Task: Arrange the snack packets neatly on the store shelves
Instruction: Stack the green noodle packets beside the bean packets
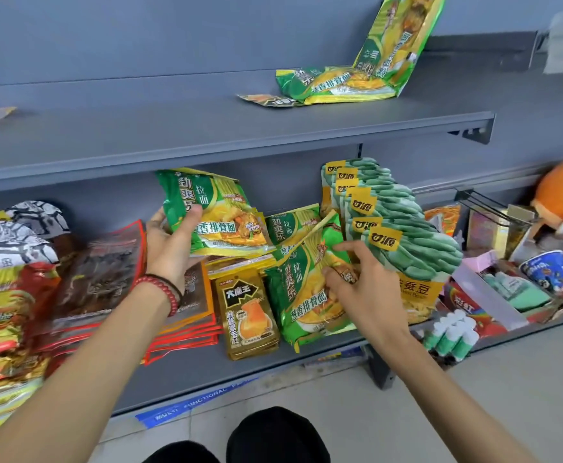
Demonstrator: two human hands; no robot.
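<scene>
Shelving in grey metal, two tiers in view. Left hand (170, 243) grips a green-and-yellow noodle packet (211, 213), thumb across its front and fingers behind, lifted clear of the lower shelf (186, 369); print reads 劲爽乐 拉面 and 葱香排骨面. Red bead bracelet (163, 290) on that wrist. Right hand (362, 284) rests on a leaning stack of the same green packets (303, 295), index finger stretched out, other fingers curled against the top packet's face; cannot tell whether they pinch it. Same lettering on that stack. Just left of it, a flat pile of gold pouches (251, 315) marked 大魔王. Just right, a fanned row of green bean bags (397, 225) with yellow tags reading 甘源, lower label showing 蚕豆. Further left on the lower shelf: red-edged dark pouches (103, 279), then mixed red and yellow packs, text too blurred to read. Upper shelf (206, 135) carries more green noodle packets (340, 83) at its right end, some lying flat, one propped against the back panel. Blue floor strip (193, 402) partly legible: "MULTI FUNCTIONAL".
</scene>
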